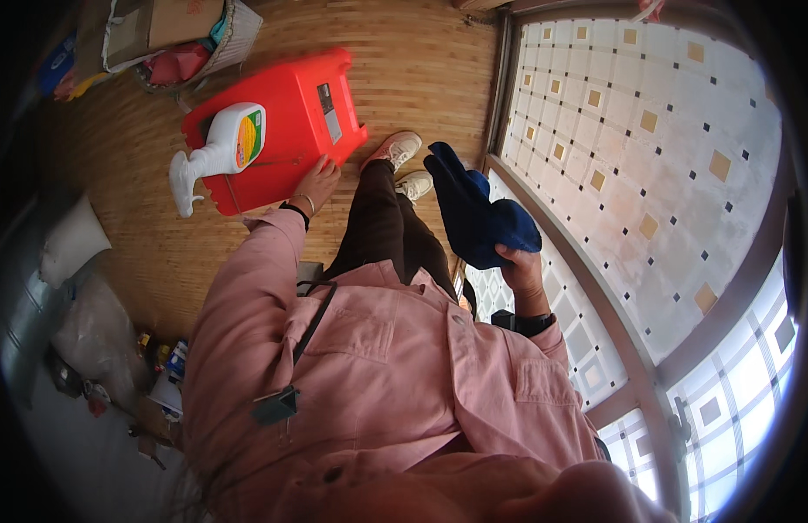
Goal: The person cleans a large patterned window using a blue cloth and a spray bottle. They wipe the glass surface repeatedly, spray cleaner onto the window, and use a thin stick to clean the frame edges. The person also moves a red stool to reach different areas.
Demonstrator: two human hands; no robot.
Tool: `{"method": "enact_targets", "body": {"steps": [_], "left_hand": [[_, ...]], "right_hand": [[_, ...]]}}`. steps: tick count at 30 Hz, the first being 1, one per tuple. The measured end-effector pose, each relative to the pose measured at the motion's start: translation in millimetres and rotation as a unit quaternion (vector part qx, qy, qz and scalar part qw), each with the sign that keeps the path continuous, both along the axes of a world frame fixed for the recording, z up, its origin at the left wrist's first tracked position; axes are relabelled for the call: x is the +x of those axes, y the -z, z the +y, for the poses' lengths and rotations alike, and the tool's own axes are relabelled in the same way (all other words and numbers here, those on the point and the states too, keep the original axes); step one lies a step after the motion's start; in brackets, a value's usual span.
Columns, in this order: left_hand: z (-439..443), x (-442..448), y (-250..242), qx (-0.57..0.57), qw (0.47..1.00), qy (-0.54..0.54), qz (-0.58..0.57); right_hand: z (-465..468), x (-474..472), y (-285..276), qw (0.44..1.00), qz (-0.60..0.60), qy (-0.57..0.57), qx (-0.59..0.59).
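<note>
My left hand [320, 185] has its fingers over the near edge of a red plastic box-shaped item [292, 111], which carries a printed label on one side. Against the item is a white spray bottle [251, 137] with its trigger head towards me; whether it stands on the red plastic or sits in an opening is unclear. My right hand [523, 267] grips a folded dark blue cloth [472, 219], thumb on top, held out from my waist. The lower end of the cloth hangs apart from my legs.
A door or partition with patterned glass panes [629, 163] rises close on my right. Beyond the red item, a wicker basket [237, 46] holds a cardboard box [175, 33]. Plastic bags [99, 333] and small packages lie at lower left. Wooden flooring [404, 78] runs below.
</note>
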State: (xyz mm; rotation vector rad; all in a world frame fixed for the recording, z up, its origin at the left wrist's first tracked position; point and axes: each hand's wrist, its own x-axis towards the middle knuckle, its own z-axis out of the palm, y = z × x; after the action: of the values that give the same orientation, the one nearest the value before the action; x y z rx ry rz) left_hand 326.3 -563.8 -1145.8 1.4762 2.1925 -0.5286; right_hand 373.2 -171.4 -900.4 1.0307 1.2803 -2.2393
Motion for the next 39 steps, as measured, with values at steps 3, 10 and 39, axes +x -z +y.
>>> {"method": "enact_targets", "body": {"steps": [3,10,39], "left_hand": [[-36,34,2,-0.025,0.999,0.004,-0.034],[-102,97,12,-0.088,0.994,0.045,-0.044],[-82,-32,-151,0.466,0.063,-0.822,0.321]], "right_hand": [[-6,-6,2,1.0,0.002,-0.026,-0.007],[-26,-16,13,0.997,-0.017,-0.072,-0.014],[-35,-7,-45,0.992,0.034,-0.12,-0.034]]}}
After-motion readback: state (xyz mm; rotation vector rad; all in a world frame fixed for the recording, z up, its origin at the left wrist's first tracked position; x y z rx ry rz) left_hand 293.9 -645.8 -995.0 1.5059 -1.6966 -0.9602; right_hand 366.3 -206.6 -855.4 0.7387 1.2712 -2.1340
